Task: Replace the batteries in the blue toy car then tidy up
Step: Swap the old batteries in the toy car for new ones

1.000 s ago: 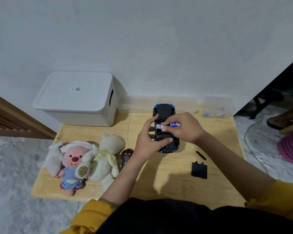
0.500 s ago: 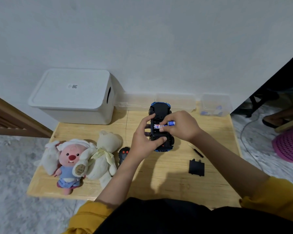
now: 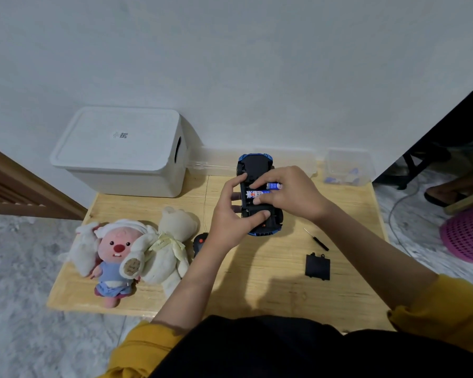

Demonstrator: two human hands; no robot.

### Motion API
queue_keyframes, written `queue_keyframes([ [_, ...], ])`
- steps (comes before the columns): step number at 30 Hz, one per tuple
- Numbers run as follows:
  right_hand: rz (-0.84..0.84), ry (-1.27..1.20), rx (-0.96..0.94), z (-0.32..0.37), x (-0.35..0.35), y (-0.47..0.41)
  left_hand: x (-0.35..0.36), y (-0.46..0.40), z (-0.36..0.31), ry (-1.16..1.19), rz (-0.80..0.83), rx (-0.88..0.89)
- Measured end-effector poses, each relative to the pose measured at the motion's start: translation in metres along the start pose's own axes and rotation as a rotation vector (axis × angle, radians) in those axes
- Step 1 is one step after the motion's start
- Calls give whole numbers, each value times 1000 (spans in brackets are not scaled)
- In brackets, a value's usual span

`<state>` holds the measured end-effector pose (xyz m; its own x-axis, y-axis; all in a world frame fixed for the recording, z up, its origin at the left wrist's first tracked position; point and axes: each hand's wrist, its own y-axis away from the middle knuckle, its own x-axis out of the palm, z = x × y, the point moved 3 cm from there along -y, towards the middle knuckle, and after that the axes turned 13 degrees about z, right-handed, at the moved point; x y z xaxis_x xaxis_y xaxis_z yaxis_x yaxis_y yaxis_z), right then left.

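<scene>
The blue toy car [image 3: 254, 165] lies upside down on the wooden table [image 3: 257, 290], its black underside up and its battery bay uncovered. My left hand [image 3: 230, 216] grips the car from the left side. My right hand [image 3: 290, 195] pinches a blue and white battery [image 3: 273, 185] over the bay. A second battery [image 3: 254, 193] lies in the bay under my fingers. The black battery cover [image 3: 317, 267] lies on the table to the right, with a small screwdriver [image 3: 317, 240] just above it.
Plush toys [image 3: 131, 252] lie at the table's left. A black remote [image 3: 200, 242] sits partly under my left forearm. A white lidded bin [image 3: 120, 151] stands at the back left, a clear container [image 3: 347, 167] with blue items at the back right. A pink basket [image 3: 467, 236] is on the floor.
My right hand has lowered its battery closer to the bay, and a battery now shows seated in the bay. My left hand keeps its grip on the car.
</scene>
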<state>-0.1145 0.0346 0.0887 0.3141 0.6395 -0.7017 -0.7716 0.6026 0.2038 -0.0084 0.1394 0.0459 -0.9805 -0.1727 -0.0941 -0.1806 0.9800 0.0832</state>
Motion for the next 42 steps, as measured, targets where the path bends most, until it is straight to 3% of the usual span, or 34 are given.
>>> queue_keyframes([
  [12,-14,86,-48,8,-1,4,1,5,-4,-48,0,8],
  [21,-28,10,-112,10,-12,21,9,6,-7,3,4,-46],
  [29,49,49,-55,2,-21,29,23,6,-6,52,44,-92],
  [42,-57,54,-82,-1,-23,24,26,4,-7,91,21,-91],
])
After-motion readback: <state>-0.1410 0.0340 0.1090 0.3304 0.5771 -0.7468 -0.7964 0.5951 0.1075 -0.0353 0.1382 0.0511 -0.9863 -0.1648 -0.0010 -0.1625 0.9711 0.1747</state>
